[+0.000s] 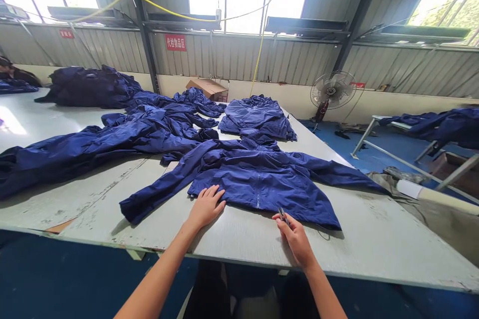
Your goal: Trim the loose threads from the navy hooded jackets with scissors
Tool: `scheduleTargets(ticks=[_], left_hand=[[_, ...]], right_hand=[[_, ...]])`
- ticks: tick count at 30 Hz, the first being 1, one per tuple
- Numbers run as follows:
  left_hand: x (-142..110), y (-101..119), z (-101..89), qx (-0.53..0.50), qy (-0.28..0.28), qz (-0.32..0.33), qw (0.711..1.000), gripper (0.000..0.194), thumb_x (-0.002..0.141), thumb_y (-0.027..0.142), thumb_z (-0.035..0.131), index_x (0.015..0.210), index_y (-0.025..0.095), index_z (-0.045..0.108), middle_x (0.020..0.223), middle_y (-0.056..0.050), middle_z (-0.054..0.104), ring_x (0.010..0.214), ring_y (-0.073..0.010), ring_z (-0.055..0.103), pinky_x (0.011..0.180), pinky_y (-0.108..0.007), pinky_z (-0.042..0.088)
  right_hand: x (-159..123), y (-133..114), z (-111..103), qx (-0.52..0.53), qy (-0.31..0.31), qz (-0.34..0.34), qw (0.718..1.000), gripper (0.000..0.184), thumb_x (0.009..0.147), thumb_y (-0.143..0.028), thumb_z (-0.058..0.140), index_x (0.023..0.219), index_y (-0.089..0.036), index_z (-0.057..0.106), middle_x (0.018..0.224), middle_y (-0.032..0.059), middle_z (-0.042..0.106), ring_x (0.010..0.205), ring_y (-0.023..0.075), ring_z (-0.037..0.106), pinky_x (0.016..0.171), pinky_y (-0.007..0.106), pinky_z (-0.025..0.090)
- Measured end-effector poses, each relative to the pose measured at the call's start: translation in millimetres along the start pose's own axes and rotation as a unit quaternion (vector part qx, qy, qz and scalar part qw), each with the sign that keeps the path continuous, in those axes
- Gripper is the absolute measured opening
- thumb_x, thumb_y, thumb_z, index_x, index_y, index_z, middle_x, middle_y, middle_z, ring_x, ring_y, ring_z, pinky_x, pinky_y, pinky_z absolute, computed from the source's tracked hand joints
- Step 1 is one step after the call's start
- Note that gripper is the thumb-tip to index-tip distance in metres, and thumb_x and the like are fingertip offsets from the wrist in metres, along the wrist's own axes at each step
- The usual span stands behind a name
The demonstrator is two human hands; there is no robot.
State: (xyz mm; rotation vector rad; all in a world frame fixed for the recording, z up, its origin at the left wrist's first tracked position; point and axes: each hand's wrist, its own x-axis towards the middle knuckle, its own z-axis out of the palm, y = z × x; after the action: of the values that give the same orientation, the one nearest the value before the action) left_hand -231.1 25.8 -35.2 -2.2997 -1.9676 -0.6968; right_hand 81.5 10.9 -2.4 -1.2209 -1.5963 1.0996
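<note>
A navy blue jacket point(235, 182) lies flat in front of me, sleeves spread to both sides and its zipper running down the middle. My left hand point(205, 205) rests on the jacket's lower left hem with fingers stretched out. Close to the bottom hem, right of the zipper, my right hand point(294, 238) is closed around small thread snips point(283, 215), blades pointing up and away from me. A thin loop of cord point(324, 235) hangs out from under the hem beside that hand.
The white table point(239, 239) has a worn front edge. More navy garments point(145, 127) lie heaped at the left, and a stack of jackets point(256, 115) sits behind. A standing fan point(332, 92) and a cardboard box point(205, 87) are farther back; a co-worker point(15, 74) is at far left.
</note>
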Motion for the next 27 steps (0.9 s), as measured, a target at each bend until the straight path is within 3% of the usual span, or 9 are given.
scheduleTargets(ticks=[8,17,27], left_hand=[[0.3,1.1,-0.7,-0.007,0.001,0.003,1.000,0.043,0.095,0.038,0.049,0.134,0.023,0.059,0.146,-0.013,0.054,0.137,-0.0298,0.047,0.115,-0.052,0.031],[-4.2,4.9,-8.5,-0.009,0.016,0.005,1.000,0.038,0.094,0.036,0.052,0.128,0.023,0.063,0.140,-0.011,0.060,0.130,-0.0279,0.054,0.110,-0.048,0.039],[-3.5,3.5,-8.0,-0.034,0.038,-0.004,0.999,0.033,0.094,0.034,0.052,0.121,0.024,0.067,0.134,-0.009,0.064,0.125,-0.0263,0.058,0.108,-0.046,0.042]], right_hand=[[-0.7,-5.0,2.3,0.060,0.017,0.032,0.998,0.043,0.077,-0.056,0.065,0.090,-0.015,0.067,0.057,-0.0075,0.035,0.051,0.0084,0.030,0.048,0.022,0.024],[-1.5,-1.1,0.1,0.111,0.027,0.051,0.992,0.049,0.075,-0.062,0.064,0.092,-0.016,0.066,0.056,-0.0079,0.032,0.050,0.0096,0.031,0.049,0.023,0.027],[-0.9,0.9,-0.8,0.025,-0.008,0.029,0.999,0.044,0.079,-0.061,0.060,0.088,-0.018,0.069,0.059,-0.0056,0.033,0.053,0.0115,0.032,0.049,0.024,0.028]])
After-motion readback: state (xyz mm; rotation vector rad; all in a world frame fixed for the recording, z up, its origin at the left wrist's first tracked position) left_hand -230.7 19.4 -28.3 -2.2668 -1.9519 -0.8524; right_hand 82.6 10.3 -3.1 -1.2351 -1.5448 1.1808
